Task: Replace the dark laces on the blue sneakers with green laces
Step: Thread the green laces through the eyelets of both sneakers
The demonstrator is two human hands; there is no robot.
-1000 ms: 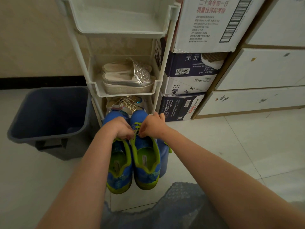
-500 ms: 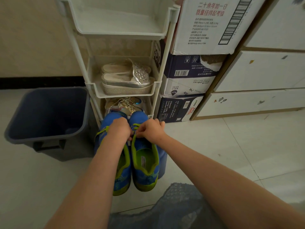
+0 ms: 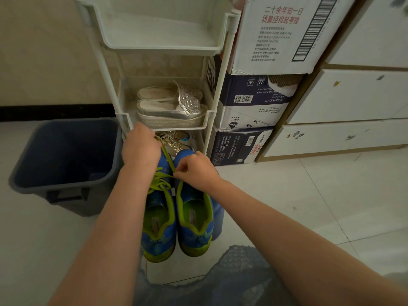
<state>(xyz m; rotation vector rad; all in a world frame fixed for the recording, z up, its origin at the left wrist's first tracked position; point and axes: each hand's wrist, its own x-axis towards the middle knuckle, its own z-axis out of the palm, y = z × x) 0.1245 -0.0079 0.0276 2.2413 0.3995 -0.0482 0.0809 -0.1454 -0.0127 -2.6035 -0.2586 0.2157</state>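
Note:
Two blue sneakers with lime-green trim stand side by side on the floor, toes pointing away from me: the left sneaker [image 3: 157,230] and the right sneaker [image 3: 194,219]. A green lace [image 3: 166,160] runs taut from the left sneaker's eyelets up to my left hand [image 3: 140,146], which grips its end high over the toes. My right hand [image 3: 194,168] pinches the lace low down, between the two shoes. Loose green lace loops [image 3: 159,182] lie across the left sneaker's tongue. No dark lace is visible.
A white shoe rack [image 3: 163,49] stands just behind the sneakers, with silver sandals [image 3: 172,109] on its middle shelf and a glittery shoe [image 3: 176,140] below. A dark blue bin [image 3: 64,160] sits at left. Stacked cartons [image 3: 249,120] and white drawers [image 3: 344,98] are at right.
My left hand has risen away from the sneaker toward the rack, drawing the green lace out taut. My right hand stays low, pinching the lace.

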